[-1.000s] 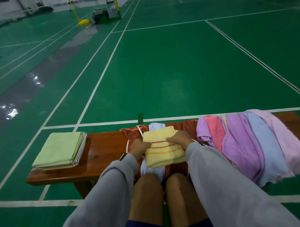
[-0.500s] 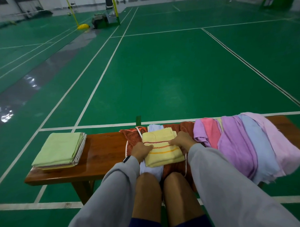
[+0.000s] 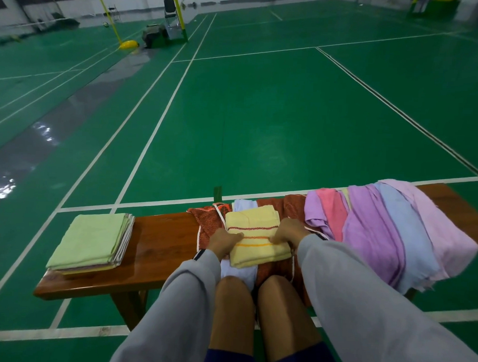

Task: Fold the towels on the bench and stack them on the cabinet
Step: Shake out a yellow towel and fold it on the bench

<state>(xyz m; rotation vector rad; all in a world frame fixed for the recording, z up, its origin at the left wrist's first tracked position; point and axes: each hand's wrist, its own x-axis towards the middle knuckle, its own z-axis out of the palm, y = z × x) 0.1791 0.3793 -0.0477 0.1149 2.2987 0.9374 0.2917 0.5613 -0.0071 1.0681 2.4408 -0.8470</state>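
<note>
Yellow towel (image 3: 257,239), folded to a small rectangle w/ red & orange stripes, lies at btm ctr of frame on the wooden bench (image 3: 160,243). It sits on a white towel (image 3: 238,273) & a rust-orange towel (image 3: 208,220) spread under it. L hand (image 3: 225,240) rests on its left edge, fingers fairly straight & flat on the cloth, not clenched. R hand (image 3: 290,232) is on the right edge, fingers bent w/ tips on the towel; can't tell if it pinches the edge or just presses. Both arms in grey sleeves (image 3: 350,293).

Lower left: stack of folded towels (image 3: 92,240), pale green on top, near the bench's left end, well apart from the hands. Right side: unfolded towels (image 3: 379,234) (purple, pink, light blue) heaped overlapping & hanging over the bench's near edge.

Green court floor (image 3: 262,114) w/ white lines fills the upper frame. Yellow post base (image 3: 130,45) & a chair (image 3: 170,9) upper left.
</note>
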